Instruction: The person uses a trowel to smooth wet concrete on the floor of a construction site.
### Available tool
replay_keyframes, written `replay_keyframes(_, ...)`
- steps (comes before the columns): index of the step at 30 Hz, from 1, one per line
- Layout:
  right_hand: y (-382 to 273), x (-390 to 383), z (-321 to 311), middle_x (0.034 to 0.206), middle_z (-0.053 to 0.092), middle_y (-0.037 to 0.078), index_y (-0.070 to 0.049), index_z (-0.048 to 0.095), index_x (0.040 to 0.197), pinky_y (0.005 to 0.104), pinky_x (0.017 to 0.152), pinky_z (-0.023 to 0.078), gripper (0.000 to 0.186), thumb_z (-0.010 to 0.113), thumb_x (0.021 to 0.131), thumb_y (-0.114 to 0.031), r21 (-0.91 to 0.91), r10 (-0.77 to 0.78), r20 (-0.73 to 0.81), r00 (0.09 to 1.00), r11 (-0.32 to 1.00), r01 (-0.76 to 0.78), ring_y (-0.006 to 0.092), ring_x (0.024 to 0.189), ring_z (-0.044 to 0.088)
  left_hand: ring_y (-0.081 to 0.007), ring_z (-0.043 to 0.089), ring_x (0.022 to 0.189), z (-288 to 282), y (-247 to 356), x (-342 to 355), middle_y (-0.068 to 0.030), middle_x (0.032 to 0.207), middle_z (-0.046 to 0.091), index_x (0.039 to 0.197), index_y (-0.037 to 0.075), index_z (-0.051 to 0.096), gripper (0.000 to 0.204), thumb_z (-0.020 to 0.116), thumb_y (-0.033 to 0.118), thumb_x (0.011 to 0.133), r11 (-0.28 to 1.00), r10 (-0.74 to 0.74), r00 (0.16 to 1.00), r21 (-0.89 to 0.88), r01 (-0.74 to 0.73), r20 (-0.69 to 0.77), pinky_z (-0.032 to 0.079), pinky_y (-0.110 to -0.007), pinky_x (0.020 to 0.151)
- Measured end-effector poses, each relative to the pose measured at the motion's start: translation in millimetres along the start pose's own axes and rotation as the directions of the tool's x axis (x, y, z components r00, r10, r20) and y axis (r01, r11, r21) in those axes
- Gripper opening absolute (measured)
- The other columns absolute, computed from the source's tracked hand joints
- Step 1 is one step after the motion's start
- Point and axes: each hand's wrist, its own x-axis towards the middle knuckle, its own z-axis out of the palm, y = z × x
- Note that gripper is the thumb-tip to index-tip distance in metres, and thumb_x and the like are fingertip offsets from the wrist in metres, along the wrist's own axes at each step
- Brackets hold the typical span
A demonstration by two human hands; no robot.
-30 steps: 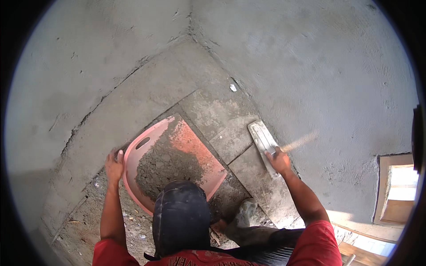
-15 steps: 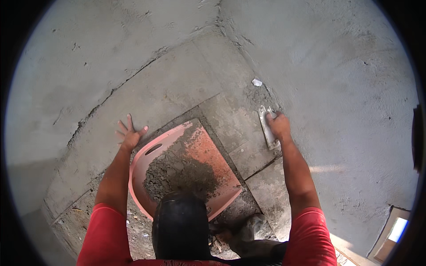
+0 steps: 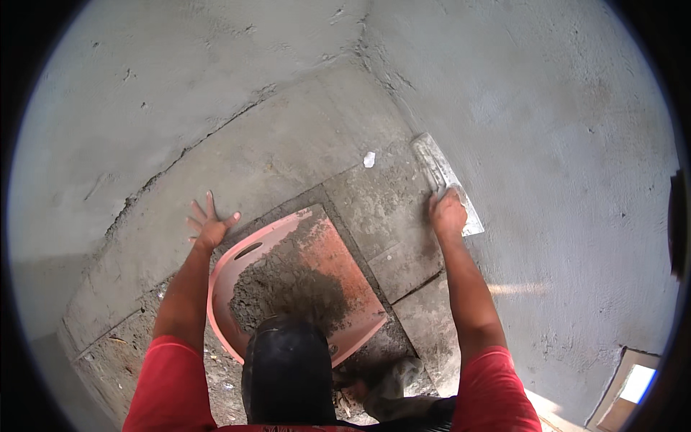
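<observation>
My right hand (image 3: 449, 214) is closed around the handle of a rectangular plastering trowel (image 3: 440, 169). The trowel's pale, mortar-smeared blade lies along the foot of the right grey wall (image 3: 547, 165). My left hand (image 3: 209, 223) rests on the grey slab floor with its fingers spread, just beyond the tub's far left rim, and holds nothing. Between my arms lies a pink plastic tub (image 3: 342, 252) with a cutout handle in its rim and one straight, rimless side. Grey wet mortar (image 3: 277, 288) is heaped inside it.
A small white scrap (image 3: 369, 160) lies on the floor left of the trowel. Rough grey walls meet at the far corner (image 3: 360, 50). My dark-clad knee (image 3: 288, 374) overlaps the tub's near side. Rubble (image 3: 144, 360) covers the near left floor, and a framed opening (image 3: 633, 385) shows low at right.
My right hand has turned the trowel and brought its blade against the right wall's foot. The white scrap has shifted left, away from the wall. My left hand stays in place.
</observation>
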Motion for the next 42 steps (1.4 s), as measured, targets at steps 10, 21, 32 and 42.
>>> replay_keyframes(10,-53.8,-42.7,3.6,0.08,0.067,0.031,0.008,0.054,0.11,0.0522,0.076,0.054,0.05,0.055,0.091,-0.038,0.101,-0.351,0.393,0.85,0.935,0.339,0.0465,0.079,0.067,-0.045,-0.024,0.145,-12.7,-18.9,-2.3,-0.0115,0.161,-0.025,0.156,0.039,-0.005,0.117,0.072,0.069,0.072,0.998,-0.057,0.998,0.008,0.057,0.009,-0.004,-0.075,0.107)
replay_keyframes(21,-209.8,176.0,8.1,0.068,0.068,0.02,0.007,0.07,0.083,0.0407,0.073,0.056,0.045,0.057,0.087,-0.037,0.215,-0.263,0.438,0.86,0.959,0.184,0.0323,0.065,0.07,-0.0459,-0.024,0.144,-3.5,5.6,8.9,-0.0125,0.16,-0.026,0.156,0.039,-0.002,0.116,0.074,0.066,0.072,0.999,-0.044,0.997,-0.01,0.044,0.066,-0.004,-0.076,0.106)
replay_keyframes(32,-146.2,195.2,34.6,0.096,0.067,0.029,0.004,0.07,0.091,0.048,0.088,0.05,0.059,0.046,0.096,-0.049,-0.091,-0.319,0.309,0.896,0.928,0.361,0.0429,0.098,0.065,-0.0485,-0.025,0.143,-13.6,3.6,9.4,-0.0121,0.161,-0.025,0.156,0.04,0.0,0.116,0.076,0.064,0.071,0.998,-0.041,0.998,-0.039,0.043,0.053,-0.004,-0.076,0.106)
replay_keyframes(42,-184.0,142.9,37.9,0.092,0.068,0.028,0.0,0.063,0.118,0.0488,0.079,0.055,0.049,0.058,0.092,-0.042,-0.031,-0.43,0.22,0.876,0.894,0.447,0.0435,0.084,0.068,-0.0476,-0.027,0.142,-16.6,-11.5,10.3,-0.0114,0.16,-0.028,0.156,0.04,-0.002,0.115,0.073,0.067,0.073,0.998,-0.068,0.995,-0.01,0.069,0.08,-0.002,-0.077,0.106)
